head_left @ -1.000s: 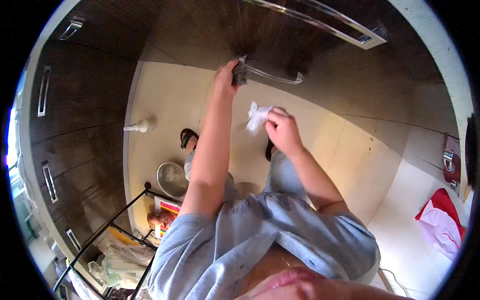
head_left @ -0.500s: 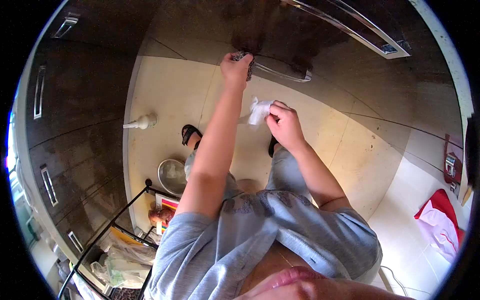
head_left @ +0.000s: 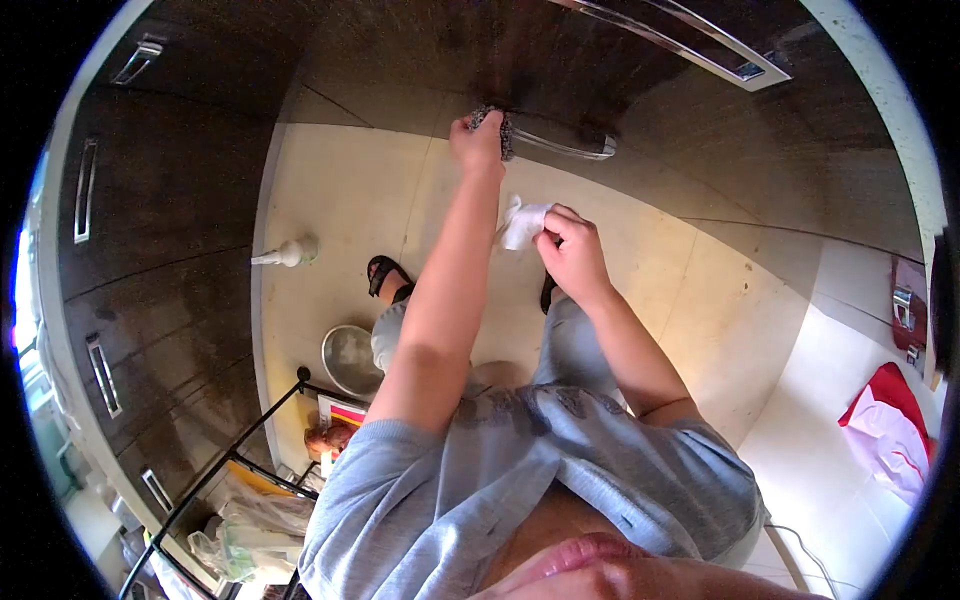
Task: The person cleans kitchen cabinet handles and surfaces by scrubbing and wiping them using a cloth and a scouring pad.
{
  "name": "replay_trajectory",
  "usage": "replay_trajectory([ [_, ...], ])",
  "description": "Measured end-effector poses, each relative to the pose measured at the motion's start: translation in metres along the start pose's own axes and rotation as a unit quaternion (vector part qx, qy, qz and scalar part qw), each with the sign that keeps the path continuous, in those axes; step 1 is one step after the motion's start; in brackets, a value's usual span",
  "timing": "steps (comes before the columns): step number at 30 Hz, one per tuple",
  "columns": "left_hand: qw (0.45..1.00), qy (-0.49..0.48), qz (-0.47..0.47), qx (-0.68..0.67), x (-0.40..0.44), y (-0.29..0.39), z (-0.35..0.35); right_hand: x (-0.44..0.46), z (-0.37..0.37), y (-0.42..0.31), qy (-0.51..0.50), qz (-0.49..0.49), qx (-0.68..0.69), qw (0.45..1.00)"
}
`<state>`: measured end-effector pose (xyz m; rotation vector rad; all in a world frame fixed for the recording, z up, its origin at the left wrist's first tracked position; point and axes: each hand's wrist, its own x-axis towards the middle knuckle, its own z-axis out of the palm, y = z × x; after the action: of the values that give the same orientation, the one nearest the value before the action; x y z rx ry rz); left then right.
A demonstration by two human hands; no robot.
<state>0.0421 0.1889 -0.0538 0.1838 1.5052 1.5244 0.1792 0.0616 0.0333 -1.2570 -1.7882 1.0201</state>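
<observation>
My left hand (head_left: 478,142) is closed on a dark steel wool scrubber (head_left: 506,135). The scrubber presses against the left end of a metal drawer handle (head_left: 565,147) on a dark cabinet front (head_left: 400,70). Lower and to the right, my right hand (head_left: 575,250) pinches a crumpled white cloth (head_left: 522,224). That cloth hangs in the air above the floor, apart from the cabinet.
Dark cabinets with metal handles (head_left: 86,190) line the left side. On the pale floor (head_left: 690,290) are a white bottle (head_left: 290,252) and a round metal basin (head_left: 350,360). A black rack (head_left: 225,450) stands at lower left; a red and white bag (head_left: 885,435) lies at right.
The whole view has shifted slightly. My left hand keeps the scrubber at the handle's left end, and my right hand still holds the cloth in nearly the same spot.
</observation>
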Motion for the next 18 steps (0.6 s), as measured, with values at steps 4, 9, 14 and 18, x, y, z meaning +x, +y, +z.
replay_trajectory([
  [4, 0.990, 0.037, 0.037, -0.128, 0.020, -0.012, -0.001, 0.001, 0.005, -0.004, 0.005, 0.013, 0.003, 1.000],
  [9, 0.978, -0.035, -0.123, -0.166, 0.033, 0.004, -0.039, -0.002, 0.006, -0.003, 0.001, -0.021, -0.007, 1.000],
  [14, 0.998, -0.066, -0.010, -0.002, -0.005, 0.013, -0.008, 0.008, 0.009, -0.004, 0.005, -0.003, -0.007, 1.000],
  [18, 0.993, -0.001, -0.044, -0.112, 0.026, -0.006, -0.004, 0.001, 0.008, -0.006, 0.013, -0.008, -0.014, 1.000],
])
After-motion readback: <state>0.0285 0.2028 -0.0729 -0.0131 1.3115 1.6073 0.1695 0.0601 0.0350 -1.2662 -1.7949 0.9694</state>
